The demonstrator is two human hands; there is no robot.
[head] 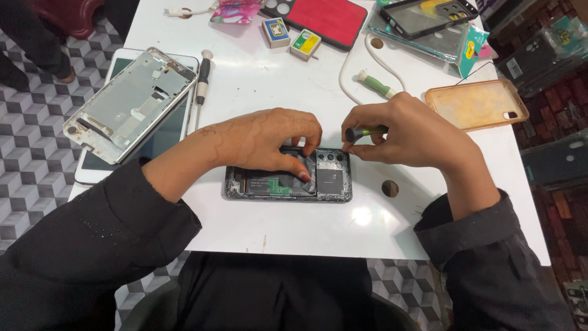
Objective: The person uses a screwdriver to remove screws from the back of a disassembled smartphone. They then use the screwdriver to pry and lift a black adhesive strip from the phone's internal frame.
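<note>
- Black sleeves (98, 239) frame the near edge of the white table (288, 230), with both forearms reaching in over it.
- Just beyond lies an opened smartphone (288, 182), back cover off, flat on the table's middle: dark frame, green circuit board strip, a grey metal shield and a row of camera lenses toward its right end.
- Left hand (269, 142) arches over the phone, thumb and fingertips (304, 176) pressed down on its inside; it clasps nothing loose.
- Right hand (407, 136) sits at the phone's right end, fingers pinched closed around a small green-handled screwdriver (365, 131), its dark cap pointing left.
- Farther off: a bare silver phone chassis (128, 104) lying on a white tablet (173, 132), a second screwdriver (202, 79), an orange translucent phone case (476, 104), a red case (327, 19).
</note>
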